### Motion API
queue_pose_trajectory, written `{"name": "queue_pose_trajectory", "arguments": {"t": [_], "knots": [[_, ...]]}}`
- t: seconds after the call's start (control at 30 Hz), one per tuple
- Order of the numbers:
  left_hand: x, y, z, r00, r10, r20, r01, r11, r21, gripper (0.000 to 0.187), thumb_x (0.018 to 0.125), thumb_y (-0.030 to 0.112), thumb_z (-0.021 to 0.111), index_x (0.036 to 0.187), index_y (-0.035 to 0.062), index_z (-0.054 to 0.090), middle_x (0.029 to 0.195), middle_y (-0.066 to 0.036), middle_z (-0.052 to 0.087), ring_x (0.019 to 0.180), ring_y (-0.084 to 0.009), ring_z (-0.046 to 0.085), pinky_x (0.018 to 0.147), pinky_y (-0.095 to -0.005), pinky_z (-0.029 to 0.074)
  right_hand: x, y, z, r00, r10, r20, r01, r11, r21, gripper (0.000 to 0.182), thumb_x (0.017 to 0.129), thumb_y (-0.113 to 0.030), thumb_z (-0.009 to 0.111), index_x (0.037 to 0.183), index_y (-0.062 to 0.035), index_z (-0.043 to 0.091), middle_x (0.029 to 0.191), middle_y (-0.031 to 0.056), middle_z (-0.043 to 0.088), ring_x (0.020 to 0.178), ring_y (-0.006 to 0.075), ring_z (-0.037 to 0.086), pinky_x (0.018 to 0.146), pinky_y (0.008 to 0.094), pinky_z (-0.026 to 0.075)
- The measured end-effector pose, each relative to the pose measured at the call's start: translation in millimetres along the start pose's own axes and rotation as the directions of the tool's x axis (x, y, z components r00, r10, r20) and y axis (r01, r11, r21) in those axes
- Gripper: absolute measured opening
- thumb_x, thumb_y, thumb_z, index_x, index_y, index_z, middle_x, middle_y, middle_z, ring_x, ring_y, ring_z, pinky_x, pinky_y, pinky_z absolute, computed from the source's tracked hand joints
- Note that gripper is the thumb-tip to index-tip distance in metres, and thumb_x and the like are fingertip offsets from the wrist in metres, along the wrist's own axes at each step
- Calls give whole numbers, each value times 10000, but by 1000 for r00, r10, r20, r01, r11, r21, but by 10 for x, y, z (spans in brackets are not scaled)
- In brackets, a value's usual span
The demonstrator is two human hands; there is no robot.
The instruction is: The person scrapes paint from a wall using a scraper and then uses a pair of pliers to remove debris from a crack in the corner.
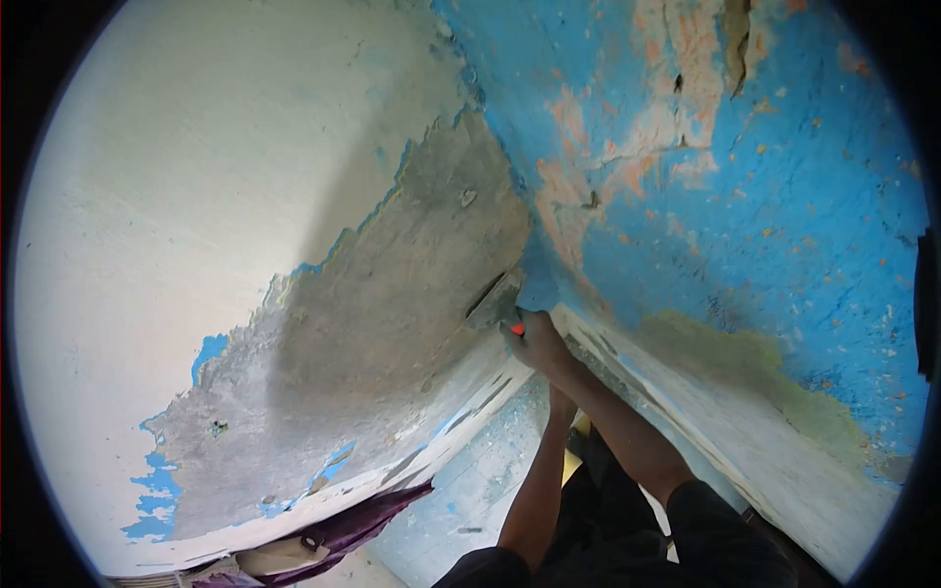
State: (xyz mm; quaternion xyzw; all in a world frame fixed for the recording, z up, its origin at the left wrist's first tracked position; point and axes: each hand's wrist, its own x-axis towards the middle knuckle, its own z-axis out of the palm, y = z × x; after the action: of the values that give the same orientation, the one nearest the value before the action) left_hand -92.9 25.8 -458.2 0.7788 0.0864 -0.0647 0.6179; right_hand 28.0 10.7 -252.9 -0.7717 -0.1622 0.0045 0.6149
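My right hand is wrapped round the handle of a scraper, low in the corner between two walls. A bit of the handle shows red by my fingers. The scraper's wide, dusty blade lies at the bare grey patch of the left wall; whether its edge touches cannot be made out. My left forearm reaches up beneath the right one. My left hand is hidden behind the right wrist, so its fingers and anything in them do not show.
Ragged blue and white paint edges the grey patch. On the right stands a blue wall with flaking paint and cracks. A pale, chipped skirting band runs along the bottom. Purple cloth or sheeting lies at lower left, on a paint-spotted floor.
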Motion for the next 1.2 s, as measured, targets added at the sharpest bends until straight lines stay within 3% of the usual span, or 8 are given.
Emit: {"name": "queue_pose_trajectory", "arguments": {"t": [0.17, 0.37, 0.47, 0.67, 0.77, 0.87, 0.93, 1.2], "knots": [[-182, 623, -136, 981, -156, -111, 142, 981, -131, 529, 897, 356, 606, 1254, -23, 512, 1205, -199, 580, 1123, -288, 550, 953, -392, 429, -54, 154, 125, 985, -109, -135, 108, 994, -16, 187, 821, -101, 648, 922, 30, 560, 810, 254, 576, 846, 478, 563, 690, 420, 474], [-172, 116, 38, 973, -8, -229, -12, 996, -83, 402, 886, 307, 603, 1081, -44, 603, 1001, -171, 654, 947, -229, 623, 812, -371, 488, -148, 348, 146, 989, 136, 59, -138, 990, 32, 176, 820, -93, 648, 903, 28, 550, 823, 257, 567, 827, 462, 566, 675, 400, 459], [-156, 759, -278, 983, -110, -150, 89, 986, -143, 321, 890, 299, 593, 865, -20, 615, 744, -101, 633, 707, -163, 611, 625, -337, 470, -27, 232, 156, 996, -22, -89, 23, 1000, 3, 169, 841, -106, 636, 908, 27, 557, 774, 256, 566, 779, 462, 565, 632, 397, 451], [-465, 876, -612, 937, -349, -9, 340, 919, -198, 379, 918, 316, 584, 671, 30, 558, 566, -29, 559, 525, -118, 537, 492, -306, 402, -22, 90, 211, 985, 134, -105, -118, 981, 151, 229, 917, -207, 607, 886, 13, 553, 628, 180, 523, 647, 408, 555, 597, 383, 429], [-1057, 930, -726, 929, -368, -39, 352, 911, -216, 308, 946, 304, 591, 856, 11, 555, 590, -16, 528, 507, -99, 515, 478, -265, 400, -317, 118, 352, 961, 275, -35, -256, 929, 267, 323, 981, -389, 538, 858, -91, 529, 537, -4, 457, 424, 122, 444, 418, 289, 347], [-1503, 1422, -951, 947, -298, -121, 226, 885, -406, 323, 995, 238, 511, 1192, -13, 455, 629, -6, 470, 483, -76, 456, 451, -228, 382, -416, -312, 315, 805, 483, 345, -555, 404, 727, 386, 982, -537, 437, 899, -163, 478, 518, -69, 364, 367, 57, 330, 348, 241, 264], [-1608, 1817, -1158, 936, -303, -178, 207, 885, -416, 518, 1024, 267, 443, 1446, -2, 310, 630, 0, 451, 479, -69, 425, 439, -230, 363, -406, -455, 373, 750, 517, 412, -594, 253, 764, 487, 940, -658, 363, 901, -179, 438, 508, -71, 308, 351, 49, 269, 331, 224, 221], [-1593, 2509, -1592, 914, -380, -144, 345, 913, -218, 541, 1017, 343, 456, 1471, 67, 355, 594, 1, 451, 430, -53, 395, 389, -223, 328, -303, -686, 362, 718, 533, 448, -558, 56, 828, 646, 885, -745, 360, 636, -149, 387, 466, -56, 244, 349, 76, 254, 349, 229, 225]]}}
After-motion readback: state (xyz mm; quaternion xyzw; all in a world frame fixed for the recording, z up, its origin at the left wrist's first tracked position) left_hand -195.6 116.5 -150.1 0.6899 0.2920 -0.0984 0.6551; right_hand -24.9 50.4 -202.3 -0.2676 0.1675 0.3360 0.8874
